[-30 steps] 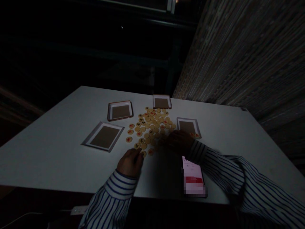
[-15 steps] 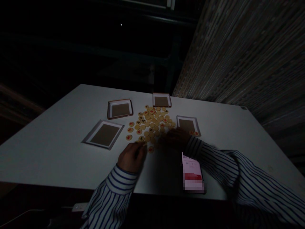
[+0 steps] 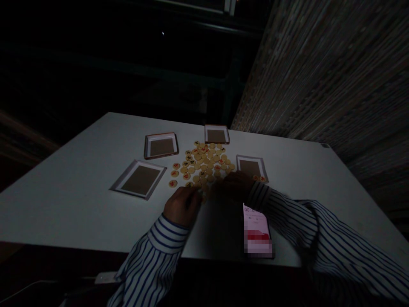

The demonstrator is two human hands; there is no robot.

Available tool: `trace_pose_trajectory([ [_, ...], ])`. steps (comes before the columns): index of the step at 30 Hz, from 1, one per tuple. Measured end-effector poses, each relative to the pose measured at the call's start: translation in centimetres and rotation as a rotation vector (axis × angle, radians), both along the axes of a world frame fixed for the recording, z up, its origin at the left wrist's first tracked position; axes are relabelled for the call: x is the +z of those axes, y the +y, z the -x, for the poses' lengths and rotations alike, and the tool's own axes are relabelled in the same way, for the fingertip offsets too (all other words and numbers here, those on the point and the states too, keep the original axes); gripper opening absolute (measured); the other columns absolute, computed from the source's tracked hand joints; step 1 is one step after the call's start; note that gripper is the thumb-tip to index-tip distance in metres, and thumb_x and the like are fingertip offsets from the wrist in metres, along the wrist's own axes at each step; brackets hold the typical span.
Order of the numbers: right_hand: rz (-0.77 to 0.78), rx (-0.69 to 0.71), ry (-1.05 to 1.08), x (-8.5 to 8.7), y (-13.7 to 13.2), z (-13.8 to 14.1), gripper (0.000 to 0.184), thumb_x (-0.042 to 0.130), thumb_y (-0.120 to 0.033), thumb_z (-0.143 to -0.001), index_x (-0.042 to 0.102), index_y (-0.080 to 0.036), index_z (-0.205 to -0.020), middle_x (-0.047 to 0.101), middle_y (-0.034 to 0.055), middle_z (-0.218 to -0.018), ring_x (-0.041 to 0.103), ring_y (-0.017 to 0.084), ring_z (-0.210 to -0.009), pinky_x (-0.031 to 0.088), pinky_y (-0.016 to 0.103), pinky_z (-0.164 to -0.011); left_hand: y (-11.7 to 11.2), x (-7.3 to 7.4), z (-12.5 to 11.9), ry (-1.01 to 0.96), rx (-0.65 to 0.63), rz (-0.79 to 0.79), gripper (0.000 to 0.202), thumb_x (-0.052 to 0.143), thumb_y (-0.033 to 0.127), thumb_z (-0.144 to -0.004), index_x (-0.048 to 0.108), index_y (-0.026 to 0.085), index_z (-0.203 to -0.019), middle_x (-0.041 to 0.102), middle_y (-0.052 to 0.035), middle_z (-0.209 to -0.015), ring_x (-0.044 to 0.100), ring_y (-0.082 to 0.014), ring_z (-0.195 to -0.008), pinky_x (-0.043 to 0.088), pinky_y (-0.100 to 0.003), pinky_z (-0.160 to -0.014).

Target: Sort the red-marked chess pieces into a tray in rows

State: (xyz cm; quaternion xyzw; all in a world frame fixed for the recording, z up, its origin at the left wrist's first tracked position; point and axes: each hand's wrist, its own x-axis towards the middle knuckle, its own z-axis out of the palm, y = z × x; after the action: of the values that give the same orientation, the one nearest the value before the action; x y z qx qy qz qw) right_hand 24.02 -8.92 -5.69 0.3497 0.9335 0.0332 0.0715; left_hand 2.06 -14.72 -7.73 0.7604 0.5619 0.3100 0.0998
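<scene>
A heap of round pale game discs point(image 3: 204, 164) with red and black marks lies in the middle of a white table point(image 3: 73, 200). My left hand point(image 3: 182, 205) rests at the near edge of the heap with fingers curled over some discs; what it holds is hidden. My right hand point(image 3: 232, 186) lies in shadow on the heap's near right side, palm down, and its fingers are too dark to read. Both arms wear striped sleeves.
Several shallow tray-like lids ring the heap: one at the near left point(image 3: 139, 179), one at the far left point(image 3: 160, 146), one at the back point(image 3: 216, 134), one at the right point(image 3: 251, 167) with two discs at its near corner. A lit phone point(image 3: 256, 228) lies by my right wrist. A ribbed wall rises at the right.
My left hand has slid right and forward into the near edge of the heap, covering discs that showed before. My right hand has shifted slightly left. The view has crept a little nearer.
</scene>
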Motion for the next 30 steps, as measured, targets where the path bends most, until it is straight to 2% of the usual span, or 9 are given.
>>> trace_pose_trajectory([
  [6,0.131,-0.063,-0.099,1.9,0.2,0.5,0.029,0.037,-0.028,-0.091,0.059,-0.020,-0.108,0.069,0.0079,-0.086,0.062,0.018,-0.076,0.038,0.027,-0.062,0.2,0.3,-0.5,-0.006,0.004,-0.010,0.029,0.043,0.032,-0.084,0.065,0.016,-0.096,0.065,-0.0064,-0.082,0.061,-0.0157,-0.073,0.051,-0.028,-0.067],
  [9,0.161,-0.081,-0.058,2.8,0.0,0.6,0.028,0.037,-0.027,-0.091,0.063,-0.017,-0.099,0.069,0.0085,-0.083,0.063,0.017,-0.074,0.039,0.026,-0.062,0.3,0.4,-0.6,-0.004,-0.017,-0.019,0.031,0.043,0.032,-0.084,0.064,0.015,-0.097,0.065,-0.0073,-0.081,0.061,-0.0159,-0.073,0.051,-0.028,-0.067],
  [12,0.195,-0.111,0.064,3.0,0.0,0.2,0.023,0.043,-0.024,-0.088,0.064,-0.017,-0.095,0.069,0.0077,-0.085,0.062,0.015,-0.076,0.040,0.024,-0.063,0.4,0.5,-0.7,-0.001,-0.031,-0.013,0.031,0.041,0.032,-0.084,0.064,0.015,-0.097,0.065,-0.0076,-0.083,0.061,-0.0161,-0.074,0.050,-0.028,-0.068],
  [16,0.241,-0.176,0.280,2.1,0.2,-0.7,0.021,0.051,-0.017,-0.080,0.065,-0.019,-0.096,0.070,0.0039,-0.085,0.062,0.013,-0.072,0.042,0.022,-0.061,0.5,0.8,-1.0,-0.004,-0.048,0.012,0.030,0.042,0.033,-0.084,0.064,0.017,-0.096,0.066,-0.0068,-0.085,0.062,-0.0165,-0.077,0.051,-0.028,-0.069],
  [22,0.393,-0.194,0.659,0.9,0.0,-1.8,0.019,0.053,-0.020,-0.079,0.065,-0.015,-0.093,0.070,0.0050,-0.085,0.064,0.013,-0.073,0.048,0.025,-0.066,0.6,1.2,-2.7,-0.009,-0.022,0.038,0.029,0.046,0.036,-0.083,0.064,0.017,-0.096,0.067,-0.0072,-0.087,0.063,-0.0178,-0.079,0.051,-0.028,-0.069],
  [26,0.513,-0.222,0.820,1.1,-0.5,-1.8,0.016,0.053,-0.020,-0.079,0.065,-0.015,-0.089,0.070,0.0050,-0.084,0.064,0.013,-0.074,0.050,0.027,-0.067,1.1,0.5,-4.1,0.003,-0.052,0.055,0.026,0.047,0.032,-0.083,0.065,0.018,-0.096,0.068,-0.0068,-0.088,0.064,-0.0185,-0.081,0.052,-0.029,-0.070],
  [30,0.654,-0.316,0.958,0.8,-0.7,-1.7,0.018,0.053,-0.025,-0.080,0.064,-0.015,-0.090,0.070,0.0062,-0.084,0.064,0.014,-0.075,0.051,0.027,-0.065,1.5,-0.4,-5.1,0.003,-0.097,0.052,0.026,0.053,0.027,-0.078,0.063,0.017,-0.100,0.068,-0.0075,-0.093,0.064,-0.0202,-0.086,0.052,-0.031,-0.074],
])
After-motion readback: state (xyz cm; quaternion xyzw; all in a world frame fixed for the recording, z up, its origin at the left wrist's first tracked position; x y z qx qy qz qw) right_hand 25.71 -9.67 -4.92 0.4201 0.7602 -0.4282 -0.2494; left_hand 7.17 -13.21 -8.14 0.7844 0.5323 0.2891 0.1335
